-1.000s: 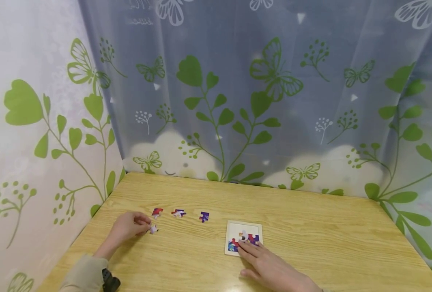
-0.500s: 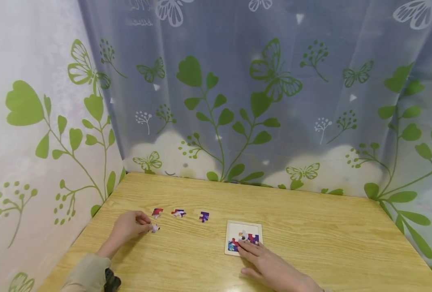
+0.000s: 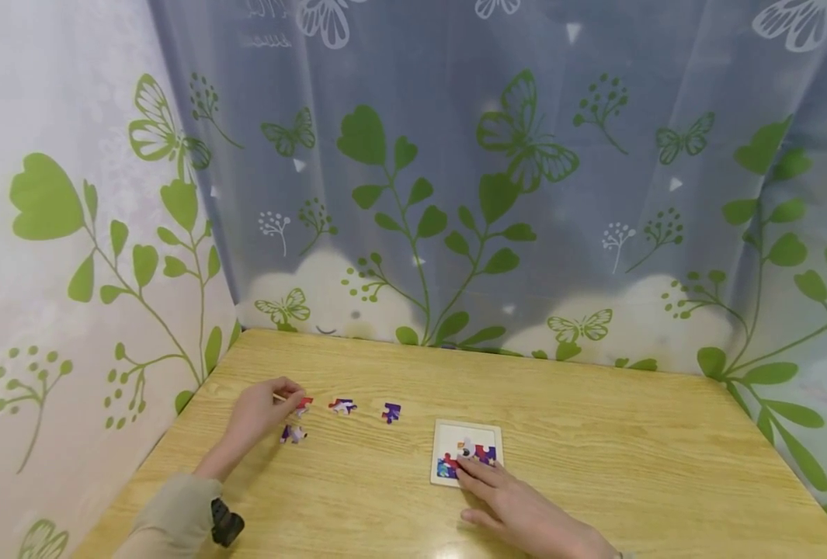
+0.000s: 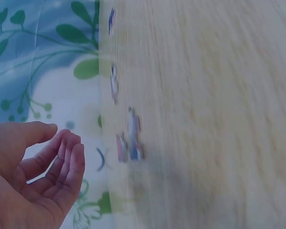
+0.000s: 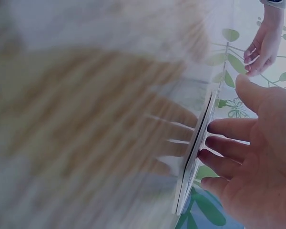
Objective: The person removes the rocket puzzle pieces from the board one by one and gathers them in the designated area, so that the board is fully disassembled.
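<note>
My left hand (image 3: 265, 410) hovers over the left end of the loose jigsaw pieces, fingers loosely bent and nothing between them in the left wrist view. Its fingertips overlap a red jigsaw piece (image 3: 304, 404) in the head view. Just nearer to me lies a white and purple jigsaw piece (image 3: 293, 434), uncovered. My right hand (image 3: 518, 505) rests its fairly straight fingers on the square puzzle board (image 3: 448, 429). Joined pieces with a white animal's head (image 3: 467, 448) fill part of the board's lower area; the fingers hide some of them.
Farther right on the wooden table (image 3: 595, 435) lie a white and purple piece (image 3: 343, 406) and a dark purple piece (image 3: 390, 412). A patterned curtain (image 3: 413, 233) hangs along the back and left edges. A black wrist camera (image 3: 227, 523) sits on the left sleeve.
The left hand has left the nearer white and purple piece, which turned slightly under its fingers, and moved up and right over the red piece. The right hand has stayed on the board.
</note>
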`<move>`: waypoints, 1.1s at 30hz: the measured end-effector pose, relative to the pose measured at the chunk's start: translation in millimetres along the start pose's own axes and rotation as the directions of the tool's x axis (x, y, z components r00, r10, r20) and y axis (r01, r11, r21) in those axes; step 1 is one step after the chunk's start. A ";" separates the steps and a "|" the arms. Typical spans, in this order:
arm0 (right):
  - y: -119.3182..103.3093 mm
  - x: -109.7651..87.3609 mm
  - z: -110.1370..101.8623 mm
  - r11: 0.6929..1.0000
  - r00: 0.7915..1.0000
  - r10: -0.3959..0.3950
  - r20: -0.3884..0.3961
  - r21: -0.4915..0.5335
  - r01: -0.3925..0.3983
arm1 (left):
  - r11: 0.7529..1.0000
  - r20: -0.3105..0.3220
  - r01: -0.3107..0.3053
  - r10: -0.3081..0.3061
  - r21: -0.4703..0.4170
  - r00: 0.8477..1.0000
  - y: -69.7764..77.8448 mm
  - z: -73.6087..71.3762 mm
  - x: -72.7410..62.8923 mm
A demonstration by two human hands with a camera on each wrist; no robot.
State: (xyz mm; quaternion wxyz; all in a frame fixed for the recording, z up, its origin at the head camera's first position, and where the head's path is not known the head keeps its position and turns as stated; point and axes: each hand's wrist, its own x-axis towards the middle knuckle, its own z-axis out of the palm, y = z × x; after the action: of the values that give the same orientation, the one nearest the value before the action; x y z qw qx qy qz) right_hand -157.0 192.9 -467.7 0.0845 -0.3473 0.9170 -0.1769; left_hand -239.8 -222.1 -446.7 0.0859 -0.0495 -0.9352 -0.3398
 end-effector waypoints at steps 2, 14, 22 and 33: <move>0.0 -0.5 -0.7 1.000 1.000 -0.001 -0.005 -0.001 0.001 | 1.000 0.006 -0.012 0.012 -0.027 1.000 7.9 2.9 2.7; 6.5 -11.5 -7.3 0.999 0.999 0.040 -0.002 -0.022 -0.040 | 0.984 0.070 -0.118 0.128 -0.134 0.989 61.6 44.7 19.6; 11.5 -19.4 -8.3 0.992 0.999 0.000 -0.034 -0.127 -0.004 | 0.961 0.106 -0.223 0.242 -0.164 0.964 90.9 75.1 29.2; 11.3 -20.5 -4.5 0.988 0.999 0.049 0.012 -0.144 -0.047 | 0.926 0.227 -0.304 0.352 -0.223 0.908 121.4 114.8 27.9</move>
State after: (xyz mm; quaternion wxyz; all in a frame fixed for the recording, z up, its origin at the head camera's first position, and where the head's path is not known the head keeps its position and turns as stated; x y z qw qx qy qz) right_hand -149.9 215.7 -467.2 0.0704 -0.3317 0.9348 -0.1056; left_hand -263.4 -54.4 -451.7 0.0125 -0.2588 -0.8813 -0.3951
